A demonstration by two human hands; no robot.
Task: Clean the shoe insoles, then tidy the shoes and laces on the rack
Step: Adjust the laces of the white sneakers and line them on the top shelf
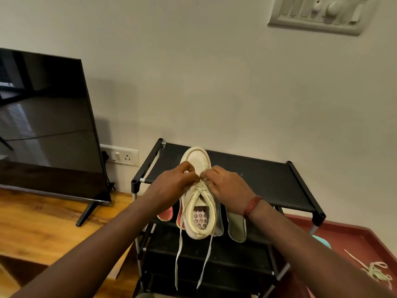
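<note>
Forearms: nearest the camera, both reach in from the bottom edge towards the rack; a red thread band sits on the right wrist.
Left hand: fingers curled, tips pinching the lace at the top of the lacing, just behind the toe cap.
Right hand: curled the same way, pinching the lace from the other side; the two sets of fingertips almost meet.
Shoe: cream sneaker on the top shelf of the rack, toe to the wall, heel over the front edge, with no insole inside it.
Lace: two loose ends hang from the collar down past the front of the rack.
Insoles: pinkish ones stick out to the left of the shoe, greenish ones to the right.
Spare lace: a tangled bundle on the red surface at the right.
Step, as I judge it: threading or tightening the lace, so the tidying part is in hand.
Handling: the shoe looks light and fairly firm, and likely to slide on the fabric shelf when pulled, so steady it by the sides of the upper. The lace is limp and thin; pinch it close to the eyelet, not far down the dangling end.
Risk: an uneven pull could leave one end much longer.
</note>
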